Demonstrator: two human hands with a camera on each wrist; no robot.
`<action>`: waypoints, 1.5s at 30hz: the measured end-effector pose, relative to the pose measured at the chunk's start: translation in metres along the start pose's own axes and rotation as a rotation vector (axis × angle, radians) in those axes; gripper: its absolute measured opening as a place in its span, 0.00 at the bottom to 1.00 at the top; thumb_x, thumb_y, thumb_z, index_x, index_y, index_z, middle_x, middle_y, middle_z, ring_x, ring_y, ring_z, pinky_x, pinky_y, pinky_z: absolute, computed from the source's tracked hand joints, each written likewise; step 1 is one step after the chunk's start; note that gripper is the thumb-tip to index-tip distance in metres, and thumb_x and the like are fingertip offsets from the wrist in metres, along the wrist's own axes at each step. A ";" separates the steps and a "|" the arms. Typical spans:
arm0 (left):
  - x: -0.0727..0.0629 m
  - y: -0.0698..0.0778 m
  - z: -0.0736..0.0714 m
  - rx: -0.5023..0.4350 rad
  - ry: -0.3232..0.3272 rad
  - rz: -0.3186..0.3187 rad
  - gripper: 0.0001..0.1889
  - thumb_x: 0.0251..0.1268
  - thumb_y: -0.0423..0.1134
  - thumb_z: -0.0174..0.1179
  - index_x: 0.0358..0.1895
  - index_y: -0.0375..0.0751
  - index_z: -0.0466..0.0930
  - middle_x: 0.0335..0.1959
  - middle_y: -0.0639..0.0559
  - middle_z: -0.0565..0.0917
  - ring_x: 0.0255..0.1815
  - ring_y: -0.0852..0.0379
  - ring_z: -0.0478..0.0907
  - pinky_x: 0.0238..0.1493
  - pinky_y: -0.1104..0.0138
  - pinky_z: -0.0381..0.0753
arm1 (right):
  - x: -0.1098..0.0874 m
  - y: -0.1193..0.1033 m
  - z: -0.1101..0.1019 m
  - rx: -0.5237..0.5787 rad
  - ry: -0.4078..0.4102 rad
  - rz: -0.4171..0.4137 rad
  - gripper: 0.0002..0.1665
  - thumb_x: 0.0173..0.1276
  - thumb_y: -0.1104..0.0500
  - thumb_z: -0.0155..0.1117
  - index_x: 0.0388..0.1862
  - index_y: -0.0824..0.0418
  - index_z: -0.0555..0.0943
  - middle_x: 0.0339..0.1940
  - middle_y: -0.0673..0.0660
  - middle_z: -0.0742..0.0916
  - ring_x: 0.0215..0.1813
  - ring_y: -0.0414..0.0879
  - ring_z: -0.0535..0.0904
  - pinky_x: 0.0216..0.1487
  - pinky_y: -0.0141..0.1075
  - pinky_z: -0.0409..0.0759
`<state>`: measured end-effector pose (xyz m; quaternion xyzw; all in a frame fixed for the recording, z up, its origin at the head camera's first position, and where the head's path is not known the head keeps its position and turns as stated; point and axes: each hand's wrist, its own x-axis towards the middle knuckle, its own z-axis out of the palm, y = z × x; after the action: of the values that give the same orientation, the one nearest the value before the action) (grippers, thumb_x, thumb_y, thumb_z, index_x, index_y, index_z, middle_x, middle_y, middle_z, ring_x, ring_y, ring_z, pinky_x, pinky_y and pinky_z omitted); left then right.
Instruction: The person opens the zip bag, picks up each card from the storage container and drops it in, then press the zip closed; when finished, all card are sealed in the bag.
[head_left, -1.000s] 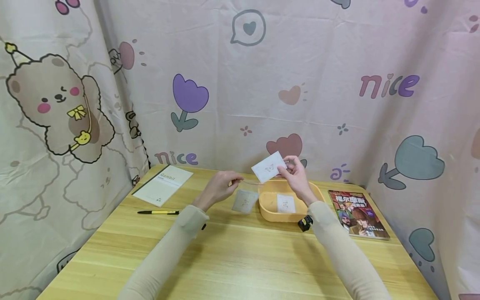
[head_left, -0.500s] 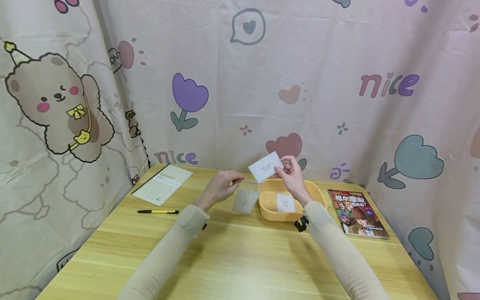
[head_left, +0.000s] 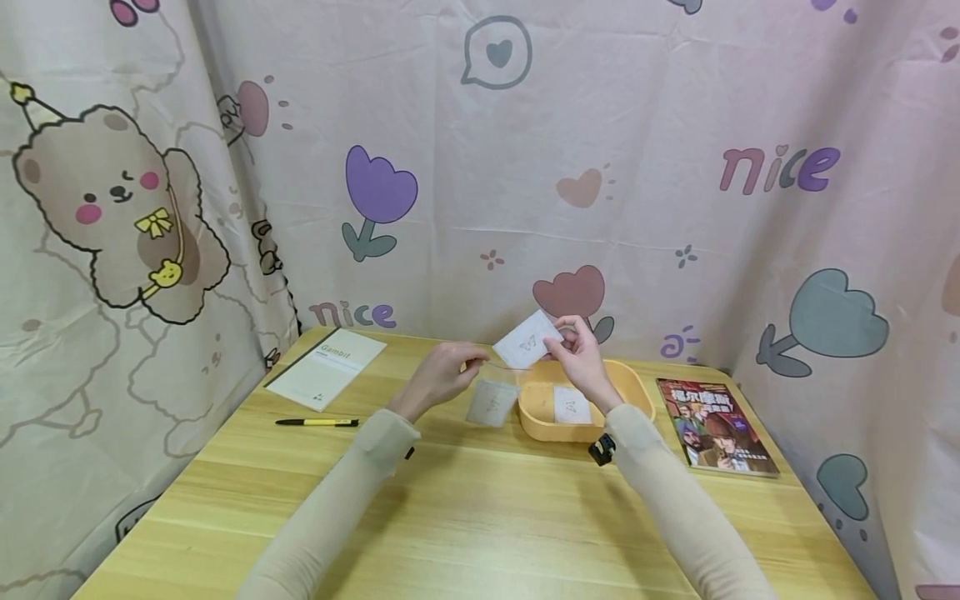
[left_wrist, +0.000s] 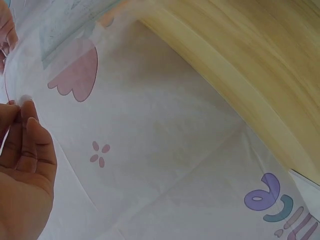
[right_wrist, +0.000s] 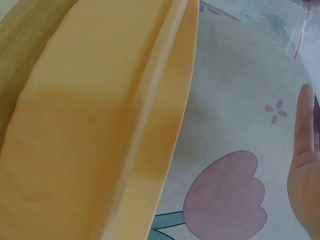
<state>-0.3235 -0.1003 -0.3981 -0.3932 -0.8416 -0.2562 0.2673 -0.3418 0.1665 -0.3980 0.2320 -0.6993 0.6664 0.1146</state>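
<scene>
My left hand (head_left: 438,375) pinches the edge of a clear zip bag (right_wrist: 299,37) with a red seal line. A white card (head_left: 492,404) with a small butterfly drawing shows through the hanging bag in the head view. My right hand (head_left: 583,360) holds a similar white card (head_left: 527,340) between thumb and fingers, tilted, its lower corner right at the bag's red line. Below that hand stands a yellow plastic basket (head_left: 562,432), with another butterfly card (head_left: 572,406) lying in it. In the right wrist view the basket wall hides much of the scene.
On the wooden table (head_left: 480,517), a pale notebook (head_left: 327,371) and a yellow-black pen (head_left: 317,422) lie at the left. A colourful magazine (head_left: 717,427) is to the right of the basket. A printed curtain (head_left: 480,167) hangs behind the table.
My right hand has moved left and slightly down with its card, bringing the lower corner to the bag's red line. The left hand has stayed nearly still.
</scene>
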 end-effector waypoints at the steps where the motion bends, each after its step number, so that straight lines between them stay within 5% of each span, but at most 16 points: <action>1: 0.000 0.000 0.000 -0.003 -0.001 -0.004 0.07 0.61 0.27 0.63 0.38 0.40 0.87 0.32 0.51 0.87 0.30 0.61 0.79 0.35 0.69 0.81 | 0.000 -0.001 0.000 -0.013 -0.009 0.007 0.18 0.70 0.68 0.60 0.54 0.71 0.67 0.36 0.63 0.85 0.32 0.45 0.84 0.37 0.37 0.87; 7: 0.002 0.001 0.002 -0.015 0.005 -0.008 0.07 0.61 0.27 0.63 0.39 0.39 0.87 0.33 0.51 0.88 0.29 0.62 0.78 0.34 0.70 0.81 | 0.002 -0.002 0.001 -0.147 -0.106 0.030 0.15 0.73 0.64 0.58 0.54 0.71 0.71 0.37 0.75 0.83 0.34 0.53 0.84 0.39 0.41 0.86; 13: 0.003 0.001 0.004 -0.033 0.008 -0.017 0.07 0.61 0.26 0.63 0.39 0.37 0.87 0.33 0.49 0.88 0.29 0.62 0.77 0.33 0.72 0.80 | 0.003 0.002 0.008 -0.313 -0.183 0.033 0.10 0.73 0.60 0.59 0.49 0.64 0.77 0.34 0.65 0.87 0.37 0.61 0.81 0.38 0.35 0.82; 24: 0.001 0.001 0.003 -0.052 0.008 -0.018 0.06 0.61 0.26 0.63 0.39 0.37 0.87 0.31 0.50 0.87 0.28 0.62 0.76 0.33 0.72 0.79 | 0.000 0.004 0.018 -0.505 -0.107 -0.016 0.03 0.65 0.58 0.69 0.36 0.56 0.86 0.35 0.52 0.84 0.37 0.42 0.76 0.38 0.30 0.77; 45: 0.002 0.000 0.001 -0.072 0.012 -0.019 0.07 0.61 0.25 0.62 0.39 0.36 0.87 0.33 0.48 0.88 0.28 0.62 0.77 0.32 0.72 0.80 | 0.001 0.002 0.022 -0.548 -0.212 0.017 0.03 0.62 0.58 0.71 0.34 0.55 0.90 0.31 0.51 0.87 0.32 0.44 0.78 0.33 0.32 0.77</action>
<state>-0.3250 -0.0986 -0.3981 -0.3929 -0.8340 -0.2912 0.2555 -0.3403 0.1447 -0.4014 0.2548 -0.8632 0.4258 0.0938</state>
